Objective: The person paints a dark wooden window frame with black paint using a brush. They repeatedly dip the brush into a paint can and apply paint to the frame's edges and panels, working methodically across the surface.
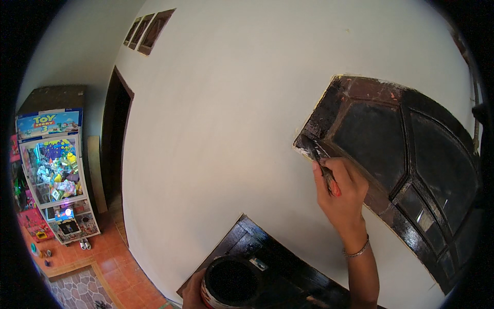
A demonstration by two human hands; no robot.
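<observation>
Dark paint going on at the window's left corner

On the far left, I see a tall, lit white-framed cabinet (84,180) packed with colourful toys, standing on an orange tiled floor (114,265). Just right of it is a dark open doorway (114,139); three narrow brown-framed vent openings (154,32) sit high above. A broad off-white wall (221,118) fills the middle.

Low down, the person's left hand (193,291) shows only in part, its fingers clamped on the left side of a round, open can (208,298) with a dark inside. Behind the can, a glossy black wooden panel (296,262) carries a small pale metal fitting (259,264).

Farther right, a paintbrush with dark bristles and a red-ended handle (313,150) meets the left corner of the curved brown-and-black wooden window frame (406,141). The right hand (343,190), a thin bracelet (357,249) at its wrist, has its fingers pinched around the handle. The frame's dark panes (368,139) spread away to the right, and its wood is glossy black in places, duller brown in others.
</observation>
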